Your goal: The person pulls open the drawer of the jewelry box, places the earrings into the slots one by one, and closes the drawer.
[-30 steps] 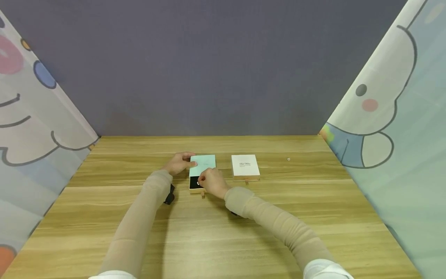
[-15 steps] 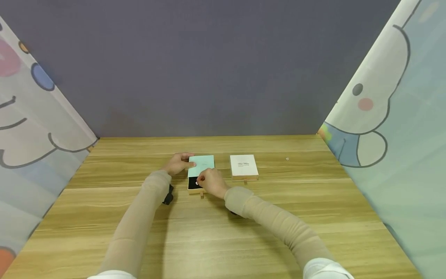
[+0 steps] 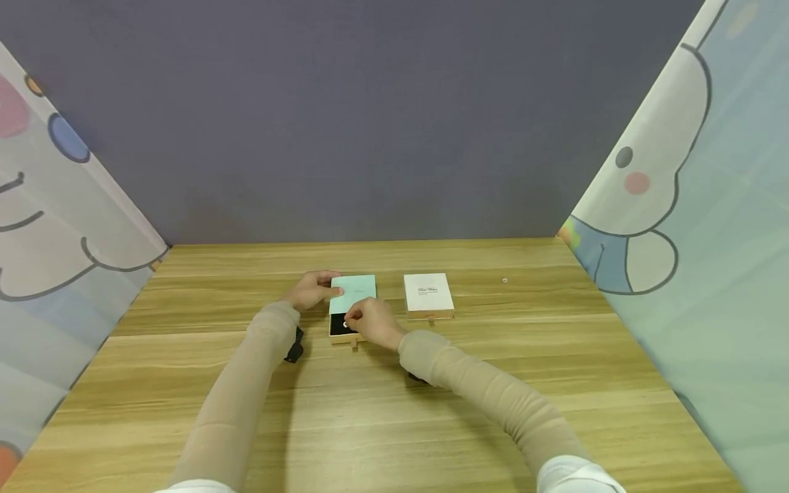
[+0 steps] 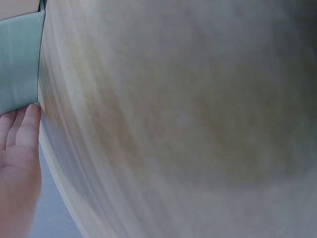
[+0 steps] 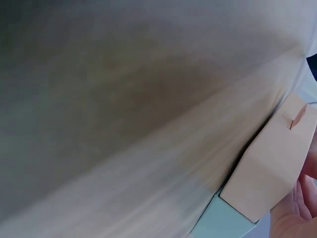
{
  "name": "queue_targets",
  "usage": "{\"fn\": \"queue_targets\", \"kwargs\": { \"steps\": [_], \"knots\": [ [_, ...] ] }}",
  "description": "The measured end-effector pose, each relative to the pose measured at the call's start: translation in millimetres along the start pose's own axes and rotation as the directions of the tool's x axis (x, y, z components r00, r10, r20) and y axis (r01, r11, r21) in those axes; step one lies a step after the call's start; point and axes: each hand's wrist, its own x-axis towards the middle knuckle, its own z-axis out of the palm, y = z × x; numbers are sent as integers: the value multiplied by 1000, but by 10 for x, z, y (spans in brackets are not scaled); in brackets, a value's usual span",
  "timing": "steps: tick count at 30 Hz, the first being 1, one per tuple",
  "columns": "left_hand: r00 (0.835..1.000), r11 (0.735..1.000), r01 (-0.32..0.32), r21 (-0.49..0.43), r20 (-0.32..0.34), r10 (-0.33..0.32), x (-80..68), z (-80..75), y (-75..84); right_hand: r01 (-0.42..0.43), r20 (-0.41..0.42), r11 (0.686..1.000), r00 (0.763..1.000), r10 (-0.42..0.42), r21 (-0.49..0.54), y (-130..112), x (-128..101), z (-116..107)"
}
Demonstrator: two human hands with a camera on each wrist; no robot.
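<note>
My left hand grips the left side of a pale teal jewellery box, its thumb on the lid. In the left wrist view, the fingertips of this hand touch the box's teal side. The box's drawer, lined in black, is pulled out toward me. Over it my right hand pinches a small shiny piece of jewellery, too small to make out its kind. The right wrist view shows the drawer's tan outer side beside that hand; the jewellery is hidden there.
A white box with dark lettering and a small pull tab stands to the right of the teal one. Farther right, a tiny shiny piece lies on the wooden table. A dark grey panel rises behind the table.
The head view has turned slightly, so the boxes and the tiny piece on the table appear a little farther left. Both hands keep their places at the teal box.
</note>
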Motion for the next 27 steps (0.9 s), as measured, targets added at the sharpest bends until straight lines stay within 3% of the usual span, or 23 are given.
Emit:
{"fn": "queue_targets", "kwargs": {
  "steps": [4, 8, 15, 19, 27],
  "knots": [
    [1000, 1000, -23, 12, -4, 23, 54, -7, -115, -16, 19, 997, 1000, 15, 73, 11, -13, -34],
    [999, 999, -47, 26, -6, 48, 40, 0, -128, -18, 34, 993, 999, 15, 114, 3, -26, -77],
    [1000, 1000, 8, 23, -24, -8, 72, 26, -141, -35, 90, 986, 996, 20, 163, 16, -67, -185],
    [1000, 1000, 9, 30, -21, -8, 95, 23, -154, -51, 138, 985, 990, 29, 162, 25, -98, -323],
    [1000, 1000, -3, 15, -23, 4, 124, 9, -193, -9, 78, 987, 997, -4, 163, 128, -167, -591]
  ]
}}
